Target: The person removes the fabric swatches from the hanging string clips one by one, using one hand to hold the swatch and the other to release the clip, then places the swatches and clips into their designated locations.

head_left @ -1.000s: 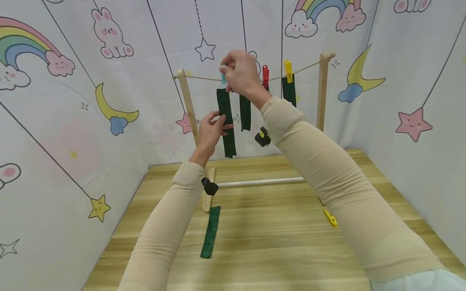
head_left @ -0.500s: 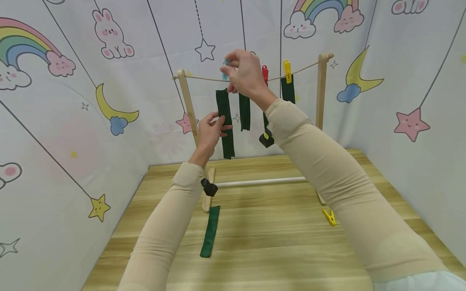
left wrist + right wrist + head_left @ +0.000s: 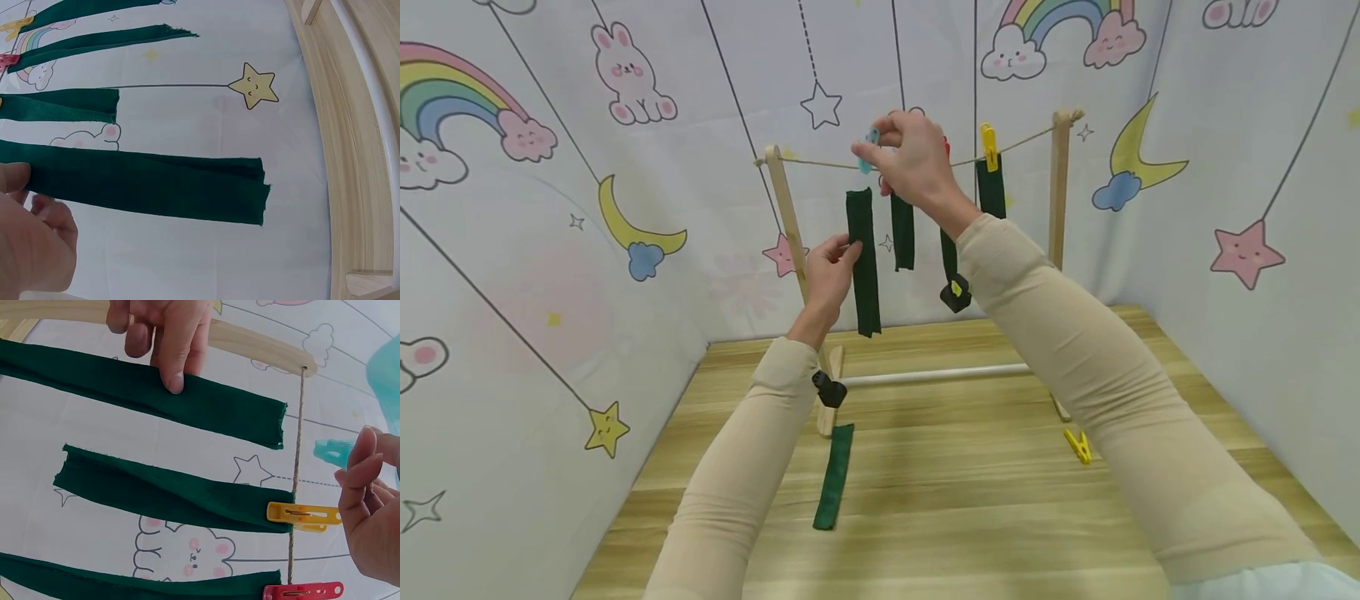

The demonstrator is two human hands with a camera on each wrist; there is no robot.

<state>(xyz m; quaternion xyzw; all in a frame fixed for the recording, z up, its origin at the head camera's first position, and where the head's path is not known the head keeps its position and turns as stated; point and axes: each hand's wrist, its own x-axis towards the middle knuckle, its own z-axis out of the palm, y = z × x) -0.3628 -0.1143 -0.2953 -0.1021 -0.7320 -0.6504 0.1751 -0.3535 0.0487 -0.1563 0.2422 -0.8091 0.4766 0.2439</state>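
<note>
Thumb and fingers of my left hand (image 3: 831, 271) pinch a dark green cloth strip (image 3: 866, 283), which hangs lengthwise just under the rope (image 3: 820, 163). In the right wrist view, a narrow gap separates the strip's upper end (image 3: 275, 425) from the rope. My right hand (image 3: 917, 158) pinches a light blue clothespin (image 3: 868, 152) tilted at rope height. The right wrist view shows this clothespin (image 3: 331, 452) off the rope. Beside it, more green strips hang from the rope by yellow (image 3: 300, 514) and red (image 3: 306, 591) clothespins. My right hand partly hides these in the head view.
Wooden posts (image 3: 1058, 192) hold the rope at both ends, with a white bar (image 3: 932, 375) low between them. Another green strip (image 3: 833, 477) lies on the wooden table (image 3: 955, 517), and a yellow clothespin (image 3: 1078, 447) lies at the right. A patterned curtain stands behind.
The held strip has dropped slightly below the rope, and the left fingers that stuck out past it are now hidden. My right hand has shifted a little right, and the blue clothespin has tilted.
</note>
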